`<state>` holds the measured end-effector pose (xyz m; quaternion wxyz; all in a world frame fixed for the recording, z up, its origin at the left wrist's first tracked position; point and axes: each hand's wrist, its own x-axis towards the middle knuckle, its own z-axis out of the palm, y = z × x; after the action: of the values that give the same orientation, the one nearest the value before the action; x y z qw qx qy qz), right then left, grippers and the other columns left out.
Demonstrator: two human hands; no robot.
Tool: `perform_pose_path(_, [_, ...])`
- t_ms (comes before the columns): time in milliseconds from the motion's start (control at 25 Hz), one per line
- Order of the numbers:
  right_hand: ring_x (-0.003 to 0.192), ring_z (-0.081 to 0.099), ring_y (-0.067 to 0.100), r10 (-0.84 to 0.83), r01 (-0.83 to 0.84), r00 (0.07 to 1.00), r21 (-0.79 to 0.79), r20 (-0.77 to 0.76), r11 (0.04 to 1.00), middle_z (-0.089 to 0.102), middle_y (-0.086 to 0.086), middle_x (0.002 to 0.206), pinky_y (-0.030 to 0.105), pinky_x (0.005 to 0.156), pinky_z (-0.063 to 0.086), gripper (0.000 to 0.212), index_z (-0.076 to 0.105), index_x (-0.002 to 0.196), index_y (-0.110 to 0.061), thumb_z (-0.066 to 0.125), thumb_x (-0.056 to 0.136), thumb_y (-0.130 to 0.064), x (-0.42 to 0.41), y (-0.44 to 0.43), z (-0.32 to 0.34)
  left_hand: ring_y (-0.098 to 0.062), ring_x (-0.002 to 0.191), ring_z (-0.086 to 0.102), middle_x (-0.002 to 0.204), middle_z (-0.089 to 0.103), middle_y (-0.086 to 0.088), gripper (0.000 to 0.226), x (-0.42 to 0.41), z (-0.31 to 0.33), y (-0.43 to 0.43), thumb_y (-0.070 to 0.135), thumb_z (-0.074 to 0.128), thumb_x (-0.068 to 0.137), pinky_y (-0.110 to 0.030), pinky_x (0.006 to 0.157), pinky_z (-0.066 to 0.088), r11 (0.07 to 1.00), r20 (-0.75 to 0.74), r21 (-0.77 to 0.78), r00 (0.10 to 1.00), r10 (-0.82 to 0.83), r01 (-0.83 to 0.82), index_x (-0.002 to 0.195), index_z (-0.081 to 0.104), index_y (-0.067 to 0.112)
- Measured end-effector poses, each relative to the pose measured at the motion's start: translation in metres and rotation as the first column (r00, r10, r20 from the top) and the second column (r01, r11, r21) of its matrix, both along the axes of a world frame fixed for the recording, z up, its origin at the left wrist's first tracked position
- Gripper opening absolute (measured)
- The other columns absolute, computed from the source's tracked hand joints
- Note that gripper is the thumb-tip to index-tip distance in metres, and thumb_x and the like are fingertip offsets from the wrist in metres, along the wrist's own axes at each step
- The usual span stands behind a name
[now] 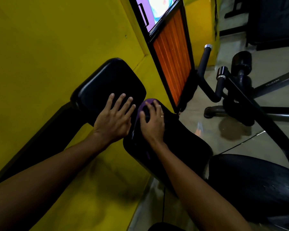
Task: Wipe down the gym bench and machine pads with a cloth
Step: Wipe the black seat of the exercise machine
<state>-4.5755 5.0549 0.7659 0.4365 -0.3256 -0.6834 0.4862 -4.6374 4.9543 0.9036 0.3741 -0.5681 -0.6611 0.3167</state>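
Two bare forearms reach in from the bottom edge. At the lower right sits a round black seat [250, 184]. Beyond it, the right hand [154, 121] lies on the right pad [182, 139], its fingers [156, 105] and thumb bent round a bunched purple cloth [143, 105] at the pad's far end, a ring on one finger. Just beside it, the left hand [114, 117] rests flat on the near edge of the left pad [107, 77], fingers [122, 100] straight and spread wide, holding nothing. Both pads are black and glossy, with a narrow gap between them. Behind them stands a yellow wall [48, 47] and a door [172, 64] with an orange ribbed panel. To the right, black machine handles [205, 57] rise over a pale tiled floor [232, 130].
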Motion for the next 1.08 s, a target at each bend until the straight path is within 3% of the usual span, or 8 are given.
perform_pose_path(160, [0.153,0.024,0.024,0.115,-0.117,0.993,0.171,0.022,0.978,0.029,0.000,0.165,0.033,0.120,0.022,0.055,0.045,0.151,-0.031,0.044,0.099,-0.047,0.034,-0.023,-0.048,-0.035,0.148,0.030,0.157,0.039,-0.012,0.063,0.001,0.001,-0.001,0.041,0.022,0.096,-0.058,0.120,0.017,1.000,-0.003,-0.009,1.000,0.019,-0.019,0.149,0.047,0.017])
perform_pose_path(360, [0.153,0.023,0.027,-0.016,0.033,0.999,-0.344,0.051,0.938,0.022,0.003,0.168,0.051,0.121,0.027,0.059,0.037,0.156,-0.029,0.050,0.099,-0.040,0.011,0.022,-0.027,-0.034,0.148,0.030,0.157,0.039,-0.011,0.062,0.002,0.000,-0.001,0.041,0.024,0.096,-0.058,0.121,0.016,0.999,0.014,-0.011,0.999,0.033,-0.033,0.148,0.047,0.018])
perform_pose_path(560, [0.155,0.017,0.021,0.130,-0.134,0.990,0.095,0.045,0.986,0.021,-0.004,0.168,0.034,0.118,0.024,0.059,0.041,0.154,-0.032,0.049,0.097,-0.046,0.038,-0.059,-0.014,-0.033,0.148,0.030,0.158,0.038,-0.010,0.063,0.004,0.001,0.000,0.042,0.019,0.096,-0.056,0.121,0.015,0.999,0.003,-0.009,0.999,0.052,-0.052,0.149,0.046,0.020])
perform_pose_path(640, [0.153,0.022,0.021,0.146,-0.149,0.989,0.116,0.028,0.982,0.025,-0.004,0.166,0.035,0.118,0.027,0.059,0.043,0.152,-0.031,0.048,0.096,-0.047,0.053,-0.060,-0.046,-0.033,0.149,0.029,0.159,0.037,-0.009,0.063,0.006,0.001,0.000,0.041,0.020,0.096,-0.057,0.121,0.015,0.997,0.012,-0.020,0.998,0.068,-0.068,0.150,0.045,0.020])
perform_pose_path(800, [0.151,0.028,0.028,-0.012,0.049,0.995,-0.362,0.104,0.931,0.027,0.004,0.165,0.048,0.119,0.031,0.062,0.039,0.154,-0.025,0.048,0.095,-0.042,0.041,-0.015,-0.069,-0.034,0.150,0.027,0.160,0.035,-0.008,0.061,0.009,0.003,-0.001,0.041,0.022,0.097,-0.057,0.122,0.015,0.994,0.021,-0.045,0.995,0.100,-0.099,0.151,0.043,0.022])
perform_pose_path(880, [0.153,0.022,0.028,-0.008,0.066,0.991,-0.445,0.133,0.893,0.020,0.004,0.168,0.047,0.121,0.027,0.061,0.034,0.157,-0.025,0.050,0.100,-0.039,0.030,-0.019,-0.048,-0.033,0.150,0.025,0.161,0.033,-0.008,0.061,0.009,0.004,-0.001,0.040,0.021,0.097,-0.057,0.122,0.015,0.992,0.018,-0.054,0.993,0.117,-0.116,0.152,0.041,0.022])
perform_pose_path(1000, [0.155,0.016,0.024,0.065,-0.060,0.997,-0.091,0.052,0.994,0.015,0.001,0.170,0.044,0.122,0.025,0.063,0.033,0.158,-0.026,0.050,0.100,-0.046,0.037,-0.064,-0.027,-0.033,0.152,0.019,0.164,0.026,-0.009,0.061,0.010,0.004,-0.002,0.042,0.020,0.099,-0.057,0.123,0.012,0.989,0.012,-0.060,0.991,0.135,-0.134,0.155,0.033,0.022])
perform_pose_path(1080, [0.156,0.016,0.024,0.116,-0.128,0.990,0.175,0.078,0.976,0.018,0.000,0.169,0.039,0.119,0.025,0.065,0.034,0.157,-0.028,0.049,0.097,-0.050,0.054,-0.087,-0.035,-0.033,0.154,0.012,0.166,0.019,-0.009,0.061,0.014,0.008,-0.002,0.044,0.021,0.102,-0.057,0.123,0.008,0.983,0.034,-0.091,0.986,0.164,-0.160,0.158,0.025,0.021])
